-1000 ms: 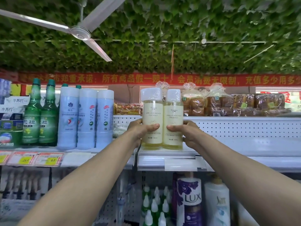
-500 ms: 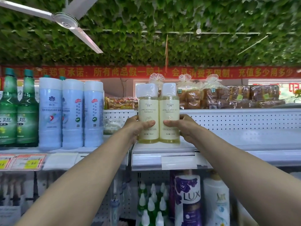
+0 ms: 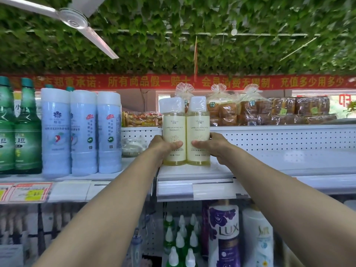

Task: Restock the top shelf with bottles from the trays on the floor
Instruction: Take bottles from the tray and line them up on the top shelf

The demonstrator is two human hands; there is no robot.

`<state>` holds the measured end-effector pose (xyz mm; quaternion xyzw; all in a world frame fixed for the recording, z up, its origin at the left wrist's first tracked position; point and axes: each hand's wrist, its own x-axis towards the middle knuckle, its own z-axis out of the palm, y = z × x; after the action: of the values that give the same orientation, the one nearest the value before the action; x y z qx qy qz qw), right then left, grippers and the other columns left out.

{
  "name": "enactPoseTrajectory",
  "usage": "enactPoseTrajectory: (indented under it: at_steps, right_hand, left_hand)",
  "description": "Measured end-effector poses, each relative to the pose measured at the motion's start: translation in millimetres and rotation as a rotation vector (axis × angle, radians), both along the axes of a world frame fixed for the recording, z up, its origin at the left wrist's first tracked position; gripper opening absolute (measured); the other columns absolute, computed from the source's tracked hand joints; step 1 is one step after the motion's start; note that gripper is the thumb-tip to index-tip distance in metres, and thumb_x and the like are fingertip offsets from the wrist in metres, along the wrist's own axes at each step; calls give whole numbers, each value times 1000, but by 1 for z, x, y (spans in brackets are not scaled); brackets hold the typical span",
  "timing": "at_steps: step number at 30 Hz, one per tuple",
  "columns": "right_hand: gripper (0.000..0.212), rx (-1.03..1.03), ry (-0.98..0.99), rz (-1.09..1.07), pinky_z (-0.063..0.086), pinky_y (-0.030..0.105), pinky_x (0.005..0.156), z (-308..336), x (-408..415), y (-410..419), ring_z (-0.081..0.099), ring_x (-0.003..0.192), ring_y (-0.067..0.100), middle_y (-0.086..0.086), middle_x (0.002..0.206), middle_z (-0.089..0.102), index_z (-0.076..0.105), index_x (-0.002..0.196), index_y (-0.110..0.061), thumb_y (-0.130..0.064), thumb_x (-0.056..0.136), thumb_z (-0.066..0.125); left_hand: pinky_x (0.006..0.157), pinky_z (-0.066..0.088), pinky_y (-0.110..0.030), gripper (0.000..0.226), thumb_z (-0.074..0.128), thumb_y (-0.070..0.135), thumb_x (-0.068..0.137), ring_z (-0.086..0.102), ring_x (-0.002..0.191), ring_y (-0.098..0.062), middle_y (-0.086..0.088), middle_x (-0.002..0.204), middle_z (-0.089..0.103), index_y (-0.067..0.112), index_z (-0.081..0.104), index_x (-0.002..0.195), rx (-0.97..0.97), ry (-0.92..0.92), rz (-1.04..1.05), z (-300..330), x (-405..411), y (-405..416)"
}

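- left hand (image 3: 162, 148) wrapped around left bottle (image 3: 174, 132), thumb across the label
- right hand (image 3: 212, 144) gripping right bottle (image 3: 198, 131)
- both bottles upright, touching side by side, bases at the top shelf (image 3: 269, 168), centre of view
- blue bottles (image 3: 82, 132) at 9 o'clock, bread (image 3: 269, 110) at 2 o'clock

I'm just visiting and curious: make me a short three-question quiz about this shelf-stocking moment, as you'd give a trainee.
1. True or false: the left hand and the right hand each grip one pale yellow bottle.
2. What stands directly left of the left yellow bottle on the top shelf? A) light blue bottles B) bread bags C) a LUX bottle
3. Fill in: the right yellow bottle has a ____ cap.

Key: 1 true; 2 A, the light blue bottles; 3 white.
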<state>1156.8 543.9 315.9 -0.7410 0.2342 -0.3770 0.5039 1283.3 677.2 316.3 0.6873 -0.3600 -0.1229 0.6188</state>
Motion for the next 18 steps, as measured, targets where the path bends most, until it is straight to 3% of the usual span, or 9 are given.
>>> enactPoseTrajectory:
  at_steps: [6,10,13,15,18]
  right_hand:
    - [47,-70,69,-107,56,41,96,0,-7,20,69,102,24,4,113,73,69,118,-12,-33,79,85]
    - [40,-91,44,-139,53,32,82,6,-19,36,66,96,22,5,113,71,67,115,-12,-31,83,82]
    - [44,-111,-18,-171,56,37,86,11,-29,47,66,100,23,5,114,69,62,114,-10,-31,82,83]
    - [41,-132,-29,-181,55,40,92,14,-40,57,65,105,24,1,111,66,58,110,-13,-32,83,82]
    - [40,-148,-2,-176,51,35,83,17,-59,76,60,100,24,2,107,62,61,116,-14,-36,86,78]
  left_hand:
    - [100,52,-43,55,76,37,87,64,113,-27,-7,131,65,12,55,132,64,-109,-1,-1,-11,6]
    - [89,45,-35,59,65,43,94,58,121,-31,-12,137,59,6,50,137,62,-95,46,1,-29,21]
    - [84,39,-36,67,62,45,96,53,129,-35,-14,144,53,4,42,144,8,-46,72,6,-46,34]
    - [83,39,-36,69,62,48,95,55,124,-35,-13,140,54,5,41,145,-27,-27,91,8,-59,44]
    - [82,41,-35,68,64,51,93,53,101,-25,-4,122,56,6,46,140,-70,-10,106,8,-72,52]
